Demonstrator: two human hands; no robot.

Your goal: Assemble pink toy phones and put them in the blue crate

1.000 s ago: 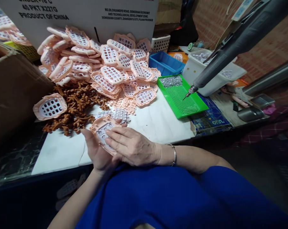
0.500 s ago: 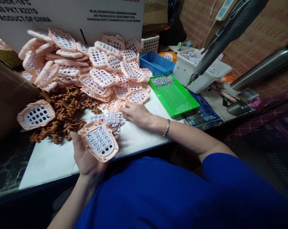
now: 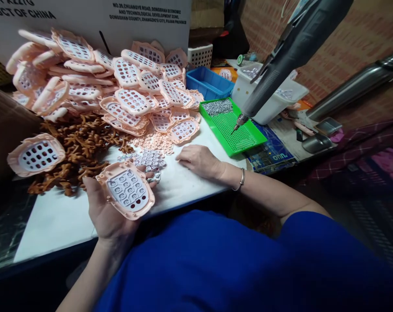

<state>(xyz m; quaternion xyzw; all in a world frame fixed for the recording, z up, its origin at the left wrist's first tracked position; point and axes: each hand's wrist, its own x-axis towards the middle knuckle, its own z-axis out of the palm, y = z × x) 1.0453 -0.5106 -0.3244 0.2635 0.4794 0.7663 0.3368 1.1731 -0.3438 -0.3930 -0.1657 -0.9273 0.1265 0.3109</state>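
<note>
Cradled in my left hand (image 3: 107, 216) is a pink plastic shell (image 3: 131, 188), inner side up, with grey-white button pieces set into its white panel and a few dark holes left along its lower right edge. My right hand (image 3: 201, 161) hovers low or rests on the white tabletop, fingers curled together; whatever lies in them is hidden. Just left of it are loose grey-white button pieces (image 3: 151, 159) and small pink button pieces (image 3: 155, 142). A large pile of similar pink shells (image 3: 133, 102) stands behind them.
Brown plastic parts (image 3: 82, 145) are heaped at left beside another pink shell (image 3: 40, 155). At right lies a green tray (image 3: 248, 138) with silvery screws, and an electric screwdriver (image 3: 277, 65) hangs above it. Behind are a blue bin (image 3: 209, 84) and a white tub (image 3: 268, 97).
My right hand has drawn back rightward from the small button pieces, its fingers curled in. My left hand still holds the shell. The whole view has shifted slightly, and the screwdriver now hangs over the green tray.
</note>
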